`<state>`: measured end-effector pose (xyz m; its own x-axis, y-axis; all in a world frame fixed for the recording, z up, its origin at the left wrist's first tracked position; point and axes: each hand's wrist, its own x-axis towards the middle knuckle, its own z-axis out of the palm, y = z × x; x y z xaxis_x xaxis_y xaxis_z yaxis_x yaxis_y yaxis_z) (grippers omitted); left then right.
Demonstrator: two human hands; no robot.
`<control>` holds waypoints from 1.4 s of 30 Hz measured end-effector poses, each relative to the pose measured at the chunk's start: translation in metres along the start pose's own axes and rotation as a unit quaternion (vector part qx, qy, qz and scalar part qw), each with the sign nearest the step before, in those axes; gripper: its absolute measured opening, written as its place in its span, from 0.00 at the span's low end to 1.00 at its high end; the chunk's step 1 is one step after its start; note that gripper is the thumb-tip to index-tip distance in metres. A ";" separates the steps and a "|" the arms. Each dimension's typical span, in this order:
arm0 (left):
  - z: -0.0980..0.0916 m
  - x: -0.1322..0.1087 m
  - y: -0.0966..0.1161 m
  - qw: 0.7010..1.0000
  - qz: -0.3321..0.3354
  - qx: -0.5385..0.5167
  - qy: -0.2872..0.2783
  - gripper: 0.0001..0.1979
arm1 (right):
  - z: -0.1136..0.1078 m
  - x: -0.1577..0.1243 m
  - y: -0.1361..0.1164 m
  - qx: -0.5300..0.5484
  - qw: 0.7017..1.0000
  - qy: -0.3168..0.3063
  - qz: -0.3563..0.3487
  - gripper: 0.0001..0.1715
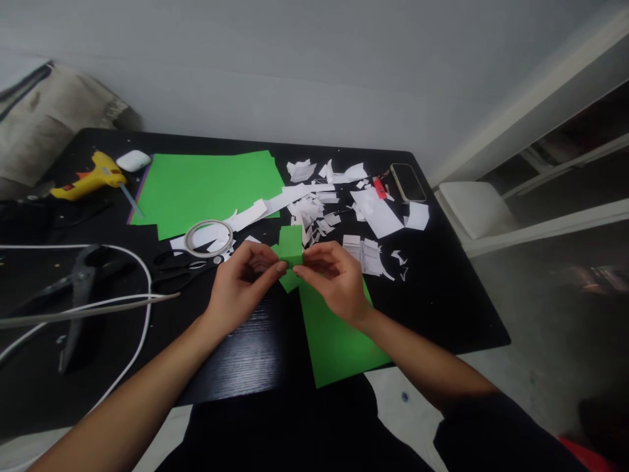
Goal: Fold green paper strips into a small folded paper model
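A small folded green paper piece [289, 248] is pinched between both my hands just above the black table [432, 308]. My left hand [243, 282] grips its left side with thumb and fingers closed. My right hand [331, 278] pinches its right edge, fingers curled. Under my right hand a green paper sheet [337, 341] lies on the table and reaches past the near edge. Scissors [189, 267] and a roll of tape [209, 238] lie just left of my left hand.
A stack of green sheets [206, 187] lies at the back. White paper scraps [339, 210] are scattered at centre right, with a phone [407, 181] beyond. A yellow glue gun [88, 176], pliers [78, 288] and white cables [132, 301] lie on the left.
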<state>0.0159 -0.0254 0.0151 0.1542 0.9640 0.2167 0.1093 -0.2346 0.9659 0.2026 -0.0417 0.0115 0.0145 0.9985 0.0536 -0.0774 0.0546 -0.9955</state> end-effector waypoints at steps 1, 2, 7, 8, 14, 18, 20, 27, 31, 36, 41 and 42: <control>0.001 0.000 -0.002 1.000 -0.005 -0.023 -0.005 0.11 | 0.000 0.000 0.000 -0.002 1.000 -0.001 -0.004 0.17; 0.002 -0.001 -0.004 0.999 -0.010 -0.041 -0.011 0.13 | 0.000 0.000 0.000 -0.004 1.000 -0.004 -0.010 0.15; -0.005 -0.002 -0.013 0.998 0.039 0.030 0.045 0.20 | -0.002 0.002 -0.001 -0.015 0.999 -0.024 -0.041 0.05; -0.008 -0.001 -0.012 0.992 0.074 0.070 0.072 0.21 | -0.003 0.002 -0.002 -0.022 0.998 -0.027 -0.047 0.04; -0.017 0.004 0.001 0.951 0.189 0.244 0.000 0.14 | -0.003 0.002 0.001 -0.015 0.998 -0.050 -0.027 0.10; -0.014 0.004 0.000 0.957 0.193 0.205 -0.073 0.07 | -0.002 0.001 0.001 0.018 0.998 -0.058 0.003 0.13; -0.013 0.003 -0.002 0.967 0.165 0.182 -0.067 0.05 | -0.003 0.001 -0.001 0.030 0.998 -0.057 0.014 0.13; -0.010 -0.001 0.001 0.988 0.079 0.130 -0.026 0.05 | -0.004 0.007 -0.006 0.057 0.994 -0.074 0.048 0.12; -0.009 -0.001 0.003 0.988 0.074 0.137 -0.019 0.05 | -0.005 0.009 -0.005 0.079 0.991 -0.080 0.078 0.13; -0.009 -0.003 0.000 0.978 0.116 0.171 -0.016 0.05 | -0.006 0.011 -0.002 0.105 0.987 -0.078 0.096 0.15; -0.010 -0.003 -0.005 0.953 0.200 0.223 -0.039 0.15 | -0.006 0.012 0.001 0.100 0.989 -0.059 0.089 0.16; -0.010 -0.003 -0.006 0.947 0.215 0.234 -0.042 0.18 | -0.006 0.012 0.001 0.099 0.989 -0.056 0.089 0.16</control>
<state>0.0050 -0.0255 0.0103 0.3586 0.7575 0.5455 0.4388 -0.6526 0.6177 0.2091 -0.0298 0.0111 -0.1274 0.9867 -0.1007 -0.2637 -0.1316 -0.9556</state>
